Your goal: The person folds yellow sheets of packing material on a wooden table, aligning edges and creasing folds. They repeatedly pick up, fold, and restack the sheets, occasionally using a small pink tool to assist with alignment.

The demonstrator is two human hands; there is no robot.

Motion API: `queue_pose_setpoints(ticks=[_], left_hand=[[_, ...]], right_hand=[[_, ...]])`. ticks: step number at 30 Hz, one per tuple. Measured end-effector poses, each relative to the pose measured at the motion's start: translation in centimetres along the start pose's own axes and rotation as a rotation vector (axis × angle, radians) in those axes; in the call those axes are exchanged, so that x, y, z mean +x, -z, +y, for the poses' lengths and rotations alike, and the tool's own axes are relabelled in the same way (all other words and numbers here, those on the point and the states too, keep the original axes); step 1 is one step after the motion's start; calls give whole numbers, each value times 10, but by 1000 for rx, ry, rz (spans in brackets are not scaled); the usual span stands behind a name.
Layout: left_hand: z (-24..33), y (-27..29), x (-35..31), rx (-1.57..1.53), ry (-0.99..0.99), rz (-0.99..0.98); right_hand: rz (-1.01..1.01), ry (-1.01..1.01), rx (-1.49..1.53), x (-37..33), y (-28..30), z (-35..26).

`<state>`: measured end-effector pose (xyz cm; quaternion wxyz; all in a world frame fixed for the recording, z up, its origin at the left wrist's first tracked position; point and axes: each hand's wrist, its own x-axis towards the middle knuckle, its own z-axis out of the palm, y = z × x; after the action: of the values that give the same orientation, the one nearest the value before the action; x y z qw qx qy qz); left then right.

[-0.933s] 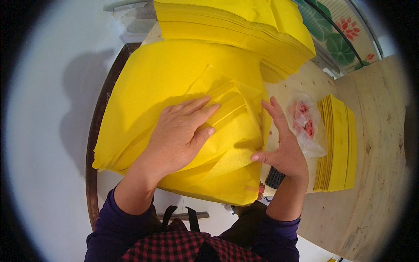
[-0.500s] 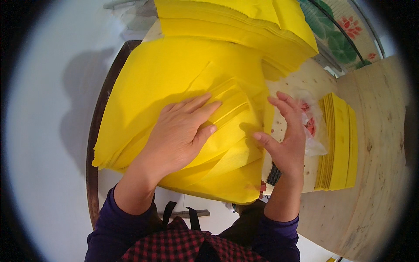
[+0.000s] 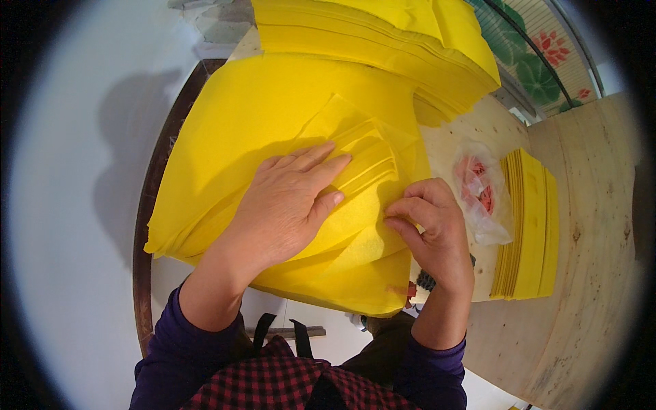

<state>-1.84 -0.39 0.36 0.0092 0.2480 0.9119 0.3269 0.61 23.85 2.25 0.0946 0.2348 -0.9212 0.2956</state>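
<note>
A wide pile of thin yellow sheets (image 3: 232,123), like soft cloth or paper, lies in front of me, its upper layers fanned into overlapping folds. My left hand (image 3: 283,201) rests flat on these folds, fingers stretched forward and thumb out to the side. At the pile's right side my right hand (image 3: 437,236) is closed, thumb and fingertips pinched together on the edge of the yellow sheets. How many layers lie in that pinch is too small to make out.
A thick yellow stack (image 3: 383,41) stands at the back. To the right, a clear plastic bag (image 3: 493,222) with red bits sits beside a neat bundle of folded yellow sheets (image 3: 529,225). Wooden boards (image 3: 588,239) flank that side. A dark table edge (image 3: 145,260) borders the left.
My right hand has gone from spread fingers to a pinch, moving slightly down and left onto the sheets' edge. My left hand has stayed almost in place.
</note>
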Motion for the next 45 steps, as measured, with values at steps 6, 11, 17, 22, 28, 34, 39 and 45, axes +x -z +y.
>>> queue_pose_setpoints(ticks=[6,11,17,22,28,34,39,45], left_hand=[[-1,2,1,5,-12,-14],[1,4,0,73,-34,-38],[0,3,0,53,-19,-43],[-1,2,0,57,-18,-42],[-1,3,1,48,-16,-53],[-2,2,0,76,-35,-45],[-4,1,0,59,-43,-41],[-5,-1,0,60,-42,-37]], right_hand=[[-3,-7,24,1,-2,2],[-12,-42,39,1,-2,0],[-23,3,-29,0,5,-3],[-296,-30,154,-11,39,-10],[23,-271,169,-14,22,0],[61,-414,89,-5,-11,9],[2,-400,100,-5,-10,14],[-76,-364,76,-9,-6,16]])
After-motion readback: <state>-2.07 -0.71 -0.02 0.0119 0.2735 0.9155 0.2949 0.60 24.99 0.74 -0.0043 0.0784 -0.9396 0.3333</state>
